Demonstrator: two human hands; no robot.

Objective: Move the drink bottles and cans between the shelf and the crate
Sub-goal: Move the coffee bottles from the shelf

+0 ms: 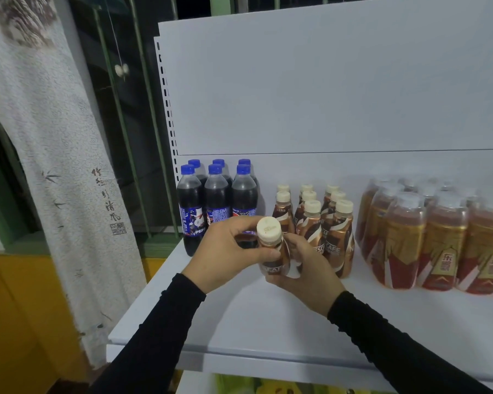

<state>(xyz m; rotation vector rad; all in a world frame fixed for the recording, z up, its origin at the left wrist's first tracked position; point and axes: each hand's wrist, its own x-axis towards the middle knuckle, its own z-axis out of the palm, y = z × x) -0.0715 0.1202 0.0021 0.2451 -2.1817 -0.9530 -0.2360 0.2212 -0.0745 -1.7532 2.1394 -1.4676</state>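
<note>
1. The white shelf fills the lower centre and right of the frame. It carries all the drinks; no crate is in view.

2. A shrink-wrapped pack of red-and-gold bottles sits at the right edge. Judged by its bulk, it is heavy and its film slippery, so it likely wants two hands under the base.

3. Six cola bottles with blue caps stand at centre left, dark, full and upright. They probably weigh a fair bit; the waist above the label looks the surest hold.

4. A cluster of small coffee bottles stands mid-frame, with cream caps and brown swirl sleeves.

5. The held coffee bottle is just in front of that cluster at the frame's centre, upright and close above the shelf; I cannot tell whether its base touches. It looks like light, stiff plastic with a glossy, slippery sleeve, best taken round the body below the shoulder.

6. The left hand curls round its neck and shoulder. The right hand wraps the lower body from the other side.
</note>
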